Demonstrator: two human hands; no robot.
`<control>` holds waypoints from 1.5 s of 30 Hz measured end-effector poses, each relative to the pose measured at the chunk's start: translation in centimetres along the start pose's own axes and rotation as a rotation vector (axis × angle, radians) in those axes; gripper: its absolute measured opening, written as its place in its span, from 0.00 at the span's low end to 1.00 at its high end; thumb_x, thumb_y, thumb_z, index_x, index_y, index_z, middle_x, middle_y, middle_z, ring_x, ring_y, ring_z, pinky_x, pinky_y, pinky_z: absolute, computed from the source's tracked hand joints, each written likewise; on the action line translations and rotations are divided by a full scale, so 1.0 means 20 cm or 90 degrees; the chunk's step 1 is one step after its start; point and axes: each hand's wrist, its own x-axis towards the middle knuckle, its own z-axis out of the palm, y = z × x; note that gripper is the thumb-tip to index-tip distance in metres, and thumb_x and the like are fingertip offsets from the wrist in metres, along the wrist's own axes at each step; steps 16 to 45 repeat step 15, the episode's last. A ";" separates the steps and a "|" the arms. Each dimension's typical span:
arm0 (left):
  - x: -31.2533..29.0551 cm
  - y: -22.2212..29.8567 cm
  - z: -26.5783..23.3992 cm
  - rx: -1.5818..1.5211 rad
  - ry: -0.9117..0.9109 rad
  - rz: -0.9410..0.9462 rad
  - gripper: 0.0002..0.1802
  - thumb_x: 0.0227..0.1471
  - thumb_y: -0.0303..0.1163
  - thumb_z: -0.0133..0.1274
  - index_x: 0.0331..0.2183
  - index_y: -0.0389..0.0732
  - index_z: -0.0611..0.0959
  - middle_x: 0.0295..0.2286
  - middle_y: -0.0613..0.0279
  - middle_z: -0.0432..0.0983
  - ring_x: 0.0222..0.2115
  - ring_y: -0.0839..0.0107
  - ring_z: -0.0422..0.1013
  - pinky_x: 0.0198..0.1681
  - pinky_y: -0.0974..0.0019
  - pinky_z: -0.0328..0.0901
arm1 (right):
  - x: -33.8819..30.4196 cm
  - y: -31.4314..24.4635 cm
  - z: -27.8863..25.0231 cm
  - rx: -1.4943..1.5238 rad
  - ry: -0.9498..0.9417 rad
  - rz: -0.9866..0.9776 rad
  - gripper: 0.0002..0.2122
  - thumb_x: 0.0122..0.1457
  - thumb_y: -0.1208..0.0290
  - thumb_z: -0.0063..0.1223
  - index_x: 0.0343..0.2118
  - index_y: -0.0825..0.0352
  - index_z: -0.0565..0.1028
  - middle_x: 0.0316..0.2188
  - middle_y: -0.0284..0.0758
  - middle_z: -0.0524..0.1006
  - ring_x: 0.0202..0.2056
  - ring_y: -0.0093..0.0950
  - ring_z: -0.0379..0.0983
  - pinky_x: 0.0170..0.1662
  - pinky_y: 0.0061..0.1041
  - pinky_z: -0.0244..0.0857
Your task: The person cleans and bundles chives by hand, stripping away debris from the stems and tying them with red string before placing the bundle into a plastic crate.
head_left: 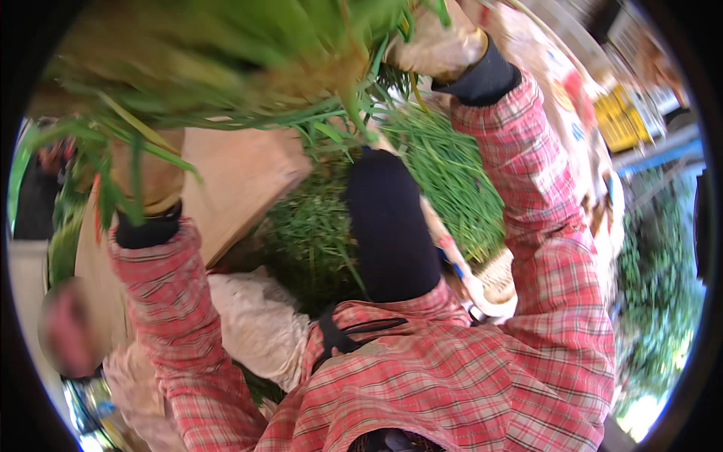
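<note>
A large bundle of long, narrow green stalks point(226, 60) is lifted high in front of me, blurred by motion, with loose leaves hanging from its lower side. My left hand point(154, 177), in a tan glove with a black cuff, grips it from the left. On the far right end, my right hand point(440, 49), in a similar glove, grips it too. The greens partly cover the fingers of both hands. Below the bundle, more cut greens point(456, 181) lie in a neat layer inside a pale sack lining, right of my dark-clad leg point(392, 222).
A wooden board point(233, 177) slants below the left part of the bundle. Loose green scraps point(309, 233) lie beside it. A whitish cloth point(260, 324) is near my left arm. At the far right stands a yellow crate point(621, 120). Another person point(71, 331) is at the left edge.
</note>
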 end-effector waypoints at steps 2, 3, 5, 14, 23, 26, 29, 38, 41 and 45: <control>-0.17 0.04 -0.15 0.042 0.061 -0.037 0.41 0.35 0.33 0.62 0.53 0.35 0.67 0.51 0.51 0.64 0.52 0.56 0.61 0.56 0.63 0.56 | 0.18 -0.03 0.19 0.026 0.039 -0.082 0.31 0.42 0.69 0.61 0.53 0.61 0.67 0.44 0.39 0.74 0.43 0.36 0.71 0.47 0.29 0.65; -0.24 0.05 -0.18 0.050 0.102 -0.045 0.41 0.35 0.32 0.62 0.53 0.35 0.67 0.51 0.52 0.64 0.52 0.56 0.61 0.56 0.64 0.56 | 0.24 -0.03 0.30 0.052 0.054 -0.099 0.30 0.42 0.70 0.60 0.53 0.61 0.67 0.44 0.40 0.74 0.43 0.36 0.71 0.47 0.29 0.65; -0.41 0.10 -0.19 0.072 0.189 -0.061 0.40 0.35 0.30 0.62 0.53 0.35 0.67 0.51 0.52 0.64 0.52 0.56 0.61 0.55 0.64 0.57 | 0.33 0.02 0.60 0.132 0.055 -0.063 0.25 0.52 0.76 0.44 0.56 0.54 0.64 0.46 0.37 0.73 0.44 0.36 0.70 0.47 0.32 0.64; -1.43 0.01 0.45 0.118 -0.083 -0.397 0.47 0.32 0.19 0.53 0.58 0.39 0.58 0.58 0.53 0.52 0.59 0.54 0.49 0.59 0.56 0.51 | -0.38 0.10 1.56 -0.008 -0.398 0.270 0.31 0.54 0.74 0.41 0.62 0.57 0.48 0.57 0.50 0.60 0.56 0.43 0.60 0.59 0.50 0.47; -1.50 -0.02 0.46 0.153 -0.073 -0.369 0.47 0.33 0.19 0.52 0.58 0.39 0.57 0.59 0.55 0.50 0.59 0.54 0.48 0.59 0.55 0.51 | -0.37 0.08 1.52 0.093 -0.344 0.261 0.32 0.55 0.72 0.43 0.63 0.55 0.47 0.58 0.49 0.59 0.58 0.43 0.58 0.61 0.51 0.40; -1.50 -0.02 0.46 0.153 -0.073 -0.369 0.47 0.33 0.19 0.52 0.58 0.39 0.57 0.59 0.55 0.50 0.59 0.54 0.48 0.59 0.55 0.51 | -0.37 0.08 1.52 0.093 -0.344 0.261 0.32 0.55 0.72 0.43 0.63 0.55 0.47 0.58 0.49 0.59 0.58 0.43 0.58 0.61 0.51 0.40; -1.50 -0.02 0.46 0.153 -0.073 -0.369 0.47 0.33 0.19 0.52 0.58 0.39 0.57 0.59 0.55 0.50 0.59 0.54 0.48 0.59 0.55 0.51 | -0.37 0.08 1.52 0.093 -0.344 0.261 0.32 0.55 0.72 0.43 0.63 0.55 0.47 0.58 0.49 0.59 0.58 0.43 0.58 0.61 0.51 0.40; -1.50 -0.02 0.46 0.153 -0.073 -0.369 0.47 0.33 0.19 0.52 0.58 0.39 0.57 0.59 0.55 0.50 0.59 0.54 0.48 0.59 0.55 0.51 | -0.37 0.08 1.52 0.093 -0.344 0.261 0.32 0.55 0.72 0.43 0.63 0.55 0.47 0.58 0.49 0.59 0.58 0.43 0.58 0.61 0.51 0.40; -1.50 -0.02 0.46 0.153 -0.073 -0.369 0.47 0.33 0.19 0.52 0.58 0.39 0.57 0.59 0.55 0.50 0.59 0.54 0.48 0.59 0.55 0.51 | -0.37 0.08 1.52 0.093 -0.344 0.261 0.32 0.55 0.72 0.43 0.63 0.55 0.47 0.58 0.49 0.59 0.58 0.43 0.58 0.61 0.51 0.40; -1.50 -0.02 0.46 0.153 -0.073 -0.369 0.47 0.33 0.19 0.52 0.58 0.39 0.57 0.59 0.55 0.50 0.59 0.54 0.48 0.59 0.55 0.51 | -0.37 0.08 1.52 0.093 -0.344 0.261 0.32 0.55 0.72 0.43 0.63 0.55 0.47 0.58 0.49 0.59 0.58 0.43 0.58 0.61 0.51 0.40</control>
